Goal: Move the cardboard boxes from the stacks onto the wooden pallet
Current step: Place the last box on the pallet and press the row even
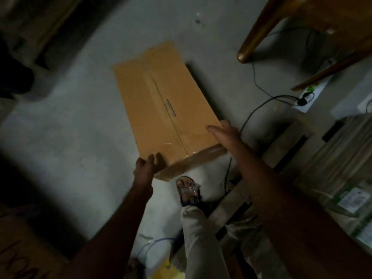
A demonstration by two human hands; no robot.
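A long taped cardboard box (161, 105) is held above the grey concrete floor, its near end towards me. My left hand (146, 166) grips the near left corner, fingers curled over the top edge. My right hand (225, 131) presses against the near right side, thumb lying on the top face. A wooden pallet (237, 196) lies on the floor at lower right, partly under my right arm and leg. More cardboard (22, 256) shows dimly at the lower left corner.
A wooden chair leg (259, 31) stands at upper right. Black cables (255, 109) run across the floor to a white power strip (310, 97). Wrapped packs (346, 178) sit at the right edge. My sandalled foot (187, 188) is below the box.
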